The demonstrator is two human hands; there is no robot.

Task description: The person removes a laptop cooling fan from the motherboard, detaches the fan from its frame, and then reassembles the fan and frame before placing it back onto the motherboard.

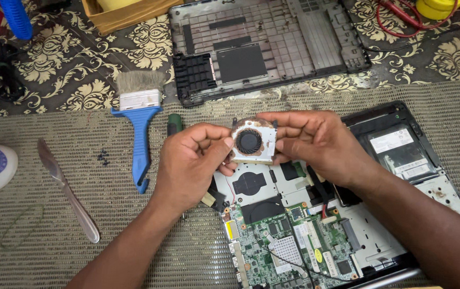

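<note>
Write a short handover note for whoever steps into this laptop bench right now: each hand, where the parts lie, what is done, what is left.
Left hand: grips the left edge of the small cooling fan, thumb by the rotor.
Right hand: grips the fan's right edge; the fan is held up in both hands above the opened laptop.
Parts: green circuit board exposed in the laptop; removed bottom cover lies beyond it; blue-handled brush, loose black screws and a metal knife lie to the left on the mat.
Done: cover off, fan out of the laptop.
Left: fan looks dusty and rust-stained; not yet brushed or refitted.
</note>
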